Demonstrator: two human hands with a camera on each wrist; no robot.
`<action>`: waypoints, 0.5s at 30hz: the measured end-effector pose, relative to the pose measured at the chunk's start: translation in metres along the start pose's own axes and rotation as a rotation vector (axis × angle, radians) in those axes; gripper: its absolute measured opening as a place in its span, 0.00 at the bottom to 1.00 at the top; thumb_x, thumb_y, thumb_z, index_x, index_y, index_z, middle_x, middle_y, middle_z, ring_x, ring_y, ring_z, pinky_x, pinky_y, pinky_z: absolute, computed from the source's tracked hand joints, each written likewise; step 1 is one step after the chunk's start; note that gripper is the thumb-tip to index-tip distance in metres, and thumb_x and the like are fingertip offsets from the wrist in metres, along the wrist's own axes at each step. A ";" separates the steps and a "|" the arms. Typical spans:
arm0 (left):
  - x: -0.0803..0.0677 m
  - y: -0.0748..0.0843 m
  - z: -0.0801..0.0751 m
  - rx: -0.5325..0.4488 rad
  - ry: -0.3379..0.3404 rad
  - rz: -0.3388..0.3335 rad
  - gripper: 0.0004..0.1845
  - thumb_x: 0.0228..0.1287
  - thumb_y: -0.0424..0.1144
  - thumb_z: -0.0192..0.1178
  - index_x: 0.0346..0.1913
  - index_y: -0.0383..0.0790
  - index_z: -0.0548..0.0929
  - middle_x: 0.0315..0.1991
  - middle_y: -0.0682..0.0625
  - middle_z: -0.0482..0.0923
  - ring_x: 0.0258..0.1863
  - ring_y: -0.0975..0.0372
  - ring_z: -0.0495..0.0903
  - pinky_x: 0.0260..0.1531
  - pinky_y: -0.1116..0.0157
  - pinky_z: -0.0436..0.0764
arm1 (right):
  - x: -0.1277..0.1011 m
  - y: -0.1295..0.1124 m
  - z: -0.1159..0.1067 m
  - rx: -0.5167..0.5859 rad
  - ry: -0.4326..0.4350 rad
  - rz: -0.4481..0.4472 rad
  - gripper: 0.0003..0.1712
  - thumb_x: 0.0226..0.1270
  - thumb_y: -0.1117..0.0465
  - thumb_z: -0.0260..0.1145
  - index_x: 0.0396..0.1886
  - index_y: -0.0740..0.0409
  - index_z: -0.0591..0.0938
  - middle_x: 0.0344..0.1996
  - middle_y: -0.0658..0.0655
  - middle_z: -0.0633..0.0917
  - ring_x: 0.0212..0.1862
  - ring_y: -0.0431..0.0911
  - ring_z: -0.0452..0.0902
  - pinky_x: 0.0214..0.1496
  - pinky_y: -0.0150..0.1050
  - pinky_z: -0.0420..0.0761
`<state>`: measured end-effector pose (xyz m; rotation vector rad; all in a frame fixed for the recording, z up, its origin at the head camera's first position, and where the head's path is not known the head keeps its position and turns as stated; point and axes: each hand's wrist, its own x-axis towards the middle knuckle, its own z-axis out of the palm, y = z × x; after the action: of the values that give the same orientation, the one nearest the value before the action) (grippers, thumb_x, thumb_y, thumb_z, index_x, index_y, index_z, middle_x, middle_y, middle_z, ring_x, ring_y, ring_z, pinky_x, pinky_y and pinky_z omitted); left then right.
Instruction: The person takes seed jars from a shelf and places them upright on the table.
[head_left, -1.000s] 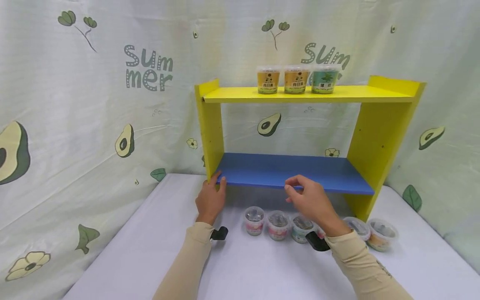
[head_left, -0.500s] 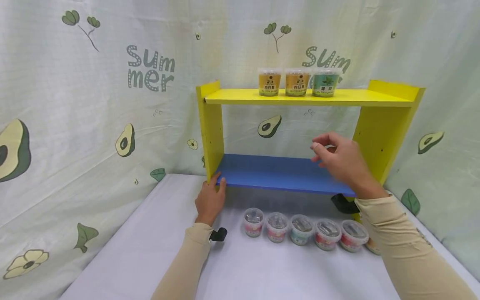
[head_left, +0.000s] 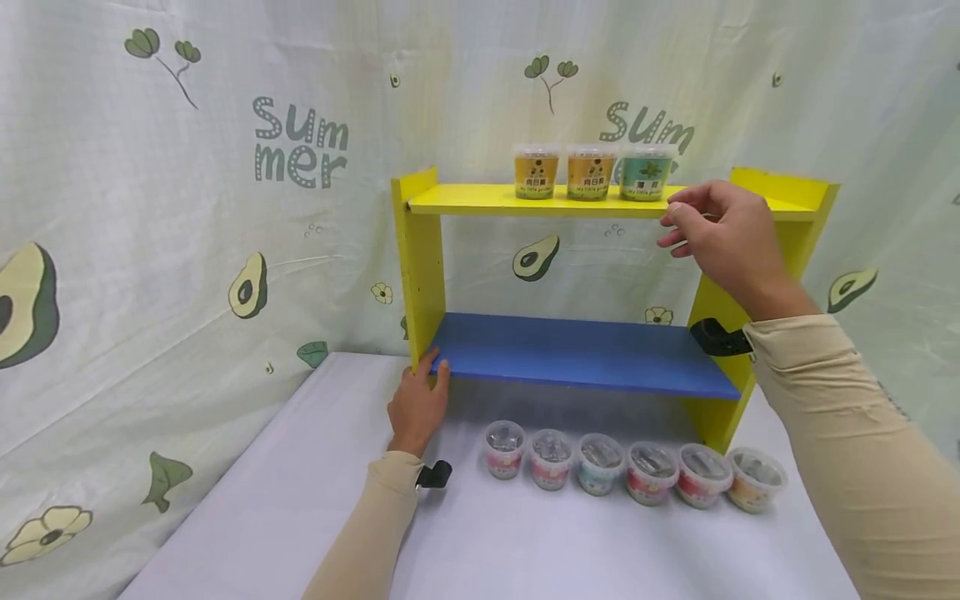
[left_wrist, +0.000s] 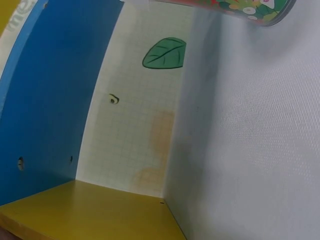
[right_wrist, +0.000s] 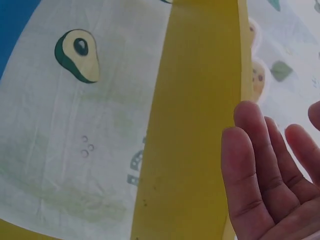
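The yellow shelf unit (head_left: 420, 258) stands upright on the white table, with a yellow top board and a blue lower board (head_left: 577, 352). The teal cup (head_left: 647, 172) stands upright on the top board, rightmost of three.

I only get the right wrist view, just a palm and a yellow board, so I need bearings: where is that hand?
Observer: The right hand is raised at the front edge of the yellow top shelf, beside the green-labelled cup.
Operator: Holding anything?
Observer: No, its grip is empty, fingers loosely curled.
Operator: And the other hand?
Observer: The left hand rests at the blue shelf's left front corner.
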<state>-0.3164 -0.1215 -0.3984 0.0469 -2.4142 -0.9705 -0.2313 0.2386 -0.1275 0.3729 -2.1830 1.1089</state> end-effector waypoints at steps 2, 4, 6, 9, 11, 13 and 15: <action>-0.001 -0.002 -0.001 0.004 0.001 -0.004 0.33 0.74 0.69 0.38 0.72 0.58 0.72 0.52 0.40 0.78 0.42 0.48 0.81 0.38 0.48 0.79 | 0.004 -0.003 -0.001 -0.003 -0.017 0.012 0.24 0.76 0.51 0.57 0.59 0.66 0.77 0.41 0.54 0.84 0.33 0.37 0.85 0.34 0.27 0.81; -0.003 -0.003 -0.001 0.006 0.006 -0.005 0.32 0.74 0.68 0.39 0.72 0.58 0.72 0.52 0.40 0.78 0.42 0.48 0.82 0.38 0.48 0.79 | 0.007 -0.004 -0.001 0.002 -0.023 0.023 0.24 0.76 0.52 0.56 0.59 0.66 0.77 0.42 0.56 0.84 0.34 0.38 0.85 0.35 0.27 0.81; -0.003 -0.004 -0.001 0.007 0.011 -0.005 0.32 0.74 0.68 0.39 0.71 0.58 0.73 0.51 0.40 0.78 0.41 0.47 0.82 0.37 0.47 0.79 | 0.010 -0.005 -0.002 0.002 -0.013 0.027 0.23 0.76 0.52 0.57 0.58 0.65 0.78 0.42 0.56 0.84 0.34 0.37 0.85 0.35 0.27 0.81; -0.004 -0.005 0.000 0.007 0.017 0.004 0.32 0.74 0.67 0.40 0.71 0.57 0.73 0.52 0.40 0.78 0.42 0.47 0.82 0.36 0.47 0.79 | 0.016 -0.004 -0.006 0.056 0.008 0.052 0.17 0.76 0.53 0.58 0.53 0.60 0.79 0.41 0.54 0.85 0.34 0.38 0.86 0.35 0.27 0.81; -0.003 -0.005 0.001 0.002 0.019 0.013 0.32 0.74 0.68 0.40 0.71 0.57 0.73 0.52 0.39 0.78 0.42 0.47 0.82 0.37 0.47 0.79 | 0.022 -0.004 -0.011 0.116 0.019 0.080 0.13 0.76 0.53 0.59 0.50 0.56 0.80 0.40 0.52 0.85 0.34 0.38 0.86 0.35 0.28 0.82; -0.002 -0.004 0.000 0.000 0.021 0.024 0.33 0.74 0.68 0.39 0.71 0.56 0.73 0.53 0.39 0.78 0.44 0.46 0.82 0.37 0.46 0.79 | 0.028 -0.004 -0.018 0.200 0.022 0.119 0.10 0.76 0.55 0.60 0.48 0.55 0.79 0.39 0.50 0.85 0.34 0.39 0.87 0.35 0.29 0.82; -0.001 -0.003 -0.001 0.004 0.027 0.021 0.32 0.74 0.68 0.40 0.71 0.57 0.73 0.53 0.40 0.78 0.44 0.46 0.82 0.37 0.45 0.79 | 0.033 -0.006 -0.024 0.258 0.020 0.154 0.10 0.76 0.55 0.59 0.47 0.55 0.79 0.38 0.49 0.86 0.34 0.39 0.87 0.35 0.30 0.82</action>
<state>-0.3157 -0.1245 -0.4001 0.0352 -2.3878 -0.9495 -0.2430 0.2549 -0.0917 0.3071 -2.0831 1.4795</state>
